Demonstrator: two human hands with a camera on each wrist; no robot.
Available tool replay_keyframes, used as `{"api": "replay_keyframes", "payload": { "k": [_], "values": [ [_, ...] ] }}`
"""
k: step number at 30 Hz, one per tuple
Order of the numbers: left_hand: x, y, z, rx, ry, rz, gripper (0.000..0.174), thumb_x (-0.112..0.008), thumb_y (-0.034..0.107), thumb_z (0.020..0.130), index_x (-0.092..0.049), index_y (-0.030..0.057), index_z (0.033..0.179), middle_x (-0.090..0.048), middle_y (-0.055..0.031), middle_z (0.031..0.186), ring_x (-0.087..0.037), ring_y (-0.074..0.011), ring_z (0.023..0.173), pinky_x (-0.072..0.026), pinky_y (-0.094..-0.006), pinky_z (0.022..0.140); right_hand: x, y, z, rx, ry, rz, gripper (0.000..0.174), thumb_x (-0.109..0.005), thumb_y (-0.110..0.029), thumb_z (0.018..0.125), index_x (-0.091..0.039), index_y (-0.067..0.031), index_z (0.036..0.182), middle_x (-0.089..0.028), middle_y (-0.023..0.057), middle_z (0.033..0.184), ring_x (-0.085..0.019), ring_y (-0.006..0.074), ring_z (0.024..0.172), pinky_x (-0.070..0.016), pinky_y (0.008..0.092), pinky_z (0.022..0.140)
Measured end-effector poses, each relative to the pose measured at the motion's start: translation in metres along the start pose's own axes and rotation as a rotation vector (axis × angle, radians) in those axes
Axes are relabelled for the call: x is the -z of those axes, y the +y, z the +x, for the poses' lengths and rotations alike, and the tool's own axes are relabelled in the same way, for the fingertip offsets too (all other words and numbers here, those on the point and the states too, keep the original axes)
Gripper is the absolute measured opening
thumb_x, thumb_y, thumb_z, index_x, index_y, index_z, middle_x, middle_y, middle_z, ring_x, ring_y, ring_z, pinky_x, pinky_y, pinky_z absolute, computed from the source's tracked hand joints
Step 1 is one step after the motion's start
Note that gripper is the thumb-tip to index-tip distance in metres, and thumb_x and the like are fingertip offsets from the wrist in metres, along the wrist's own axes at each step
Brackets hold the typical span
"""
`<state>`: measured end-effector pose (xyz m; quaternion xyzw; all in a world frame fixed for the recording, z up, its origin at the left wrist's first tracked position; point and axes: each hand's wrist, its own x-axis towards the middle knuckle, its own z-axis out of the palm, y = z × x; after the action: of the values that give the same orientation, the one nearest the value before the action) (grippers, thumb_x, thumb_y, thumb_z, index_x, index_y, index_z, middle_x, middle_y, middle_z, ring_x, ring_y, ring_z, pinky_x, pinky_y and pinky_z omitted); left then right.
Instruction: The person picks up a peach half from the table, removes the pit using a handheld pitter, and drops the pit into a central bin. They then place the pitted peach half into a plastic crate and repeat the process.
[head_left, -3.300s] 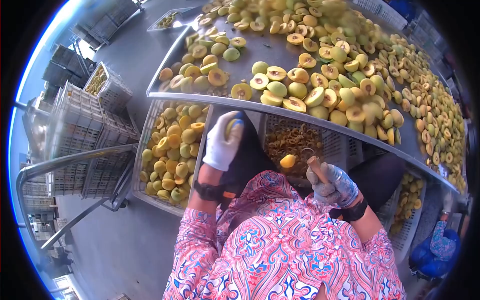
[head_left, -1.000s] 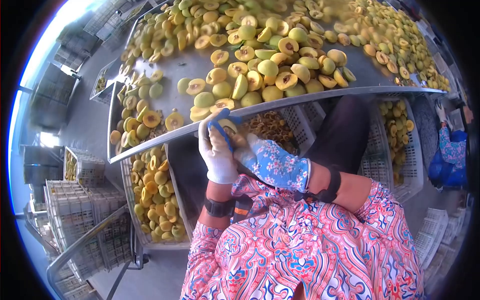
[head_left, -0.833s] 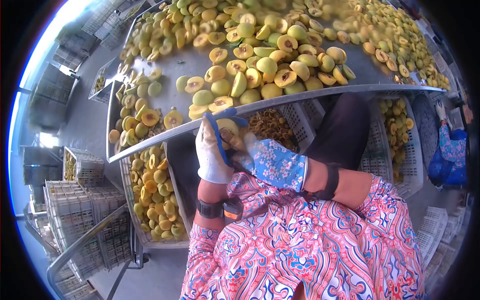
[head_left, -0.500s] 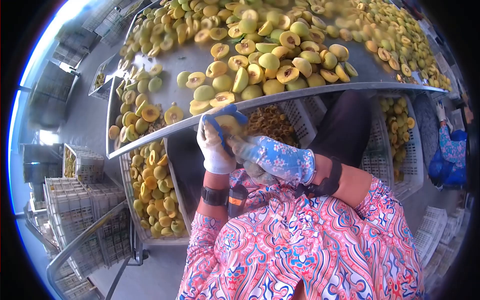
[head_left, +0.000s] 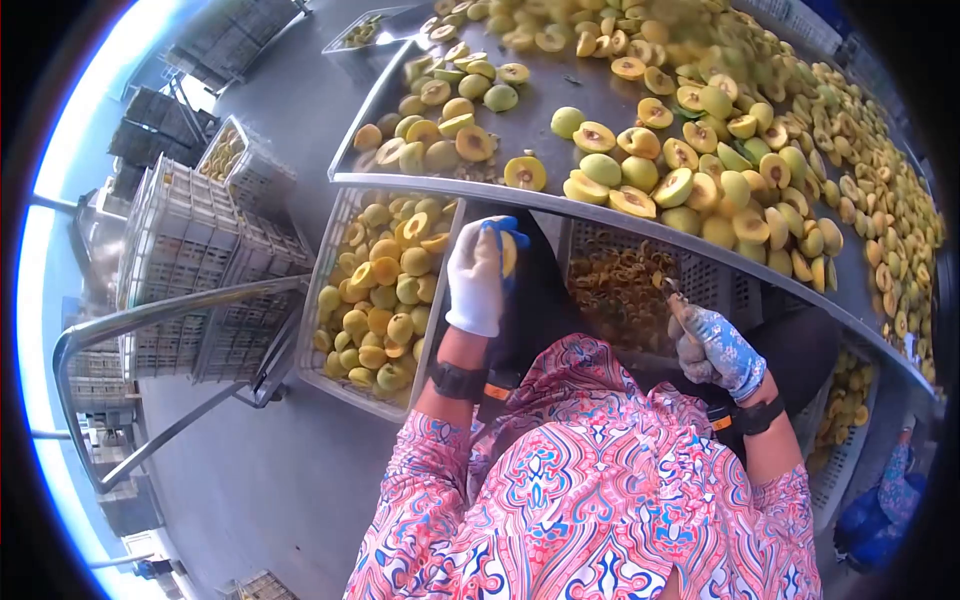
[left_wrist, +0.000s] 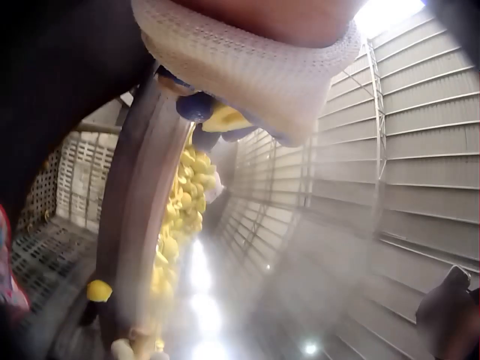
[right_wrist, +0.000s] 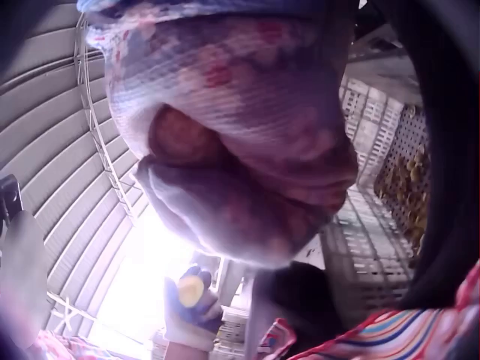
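Observation:
In the head view my left hand (head_left: pixel 478 280), in a white glove with blue fingers, holds a peach half (head_left: pixel 510 254) near the table's front edge. The peach half (right_wrist: pixel 191 291) also shows, with yellow flesh, in the right wrist view. To the right, my right hand (head_left: pixel 718 352), in a blue floral glove, grips a wooden-handled pitting tool (head_left: pixel 679 306) with a small metal tip. The rounded handle end (right_wrist: pixel 180 135) pokes out of that fist in the right wrist view. Beneath the tool's tip sits a crate of brown pits and scraps (head_left: pixel 620 290).
Many halved peaches (head_left: pixel 640 175) cover the metal table (head_left: pixel 545 90), whose raised rim (head_left: pixel 480 190) runs above my knees. A crate of peach halves (head_left: pixel 385 290) stands left, beside a metal rail (head_left: pixel 190 310) and stacked crates (head_left: pixel 180 270). Another person (head_left: pixel 885 505) sits at far right.
Half a second ago both hands met at the peach half. Now the right hand has drawn away rightward with the tool, while the left still holds the peach half. The head view has turned.

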<state>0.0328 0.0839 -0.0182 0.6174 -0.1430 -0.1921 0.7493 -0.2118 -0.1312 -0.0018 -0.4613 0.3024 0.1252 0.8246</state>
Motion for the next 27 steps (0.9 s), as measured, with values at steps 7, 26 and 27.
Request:
{"api": "replay_keyframes", "payload": {
  "k": [7,26,27],
  "values": [
    [0.211,-0.054,0.003,0.217,0.259,1.719,0.049,-0.056,0.036,0.092,-0.048,0.0142,0.135,-0.049,-0.0188,0.134,-0.047,-0.0372,0.122,-0.041,-0.0421,0.1,0.009,0.012,0.014,-0.141,0.096,-0.25,0.028,-0.053,-0.038,0.098,-0.054,-0.0112,0.091,-0.044,-0.0047,0.058,-0.038,0.0057,0.044,-0.0286,0.0218,0.04],
    [-0.131,-0.003,0.171,-0.314,-0.842,1.405,0.05,-0.078,0.034,0.072,-0.064,0.0095,0.113,-0.068,-0.016,0.101,-0.064,-0.0334,0.096,-0.0503,-0.0402,0.084,0.016,0.018,0.007,0.463,0.184,-1.421,0.045,-0.053,-0.03,0.095,-0.049,-0.0006,0.129,-0.06,0.0282,0.104,-0.061,0.044,0.094,-0.0482,0.0498,0.076],
    [-0.129,0.002,0.17,-0.318,-0.786,1.406,0.053,-0.081,0.033,0.069,-0.064,0.0084,0.112,-0.069,-0.0161,0.099,-0.065,-0.033,0.092,-0.0513,-0.0387,0.081,0.015,0.018,0.002,0.435,0.223,-1.274,0.045,-0.054,-0.031,0.095,-0.049,-0.0002,0.127,-0.061,0.0281,0.104,-0.061,0.044,0.094,-0.0484,0.049,0.077]
  ]
}}
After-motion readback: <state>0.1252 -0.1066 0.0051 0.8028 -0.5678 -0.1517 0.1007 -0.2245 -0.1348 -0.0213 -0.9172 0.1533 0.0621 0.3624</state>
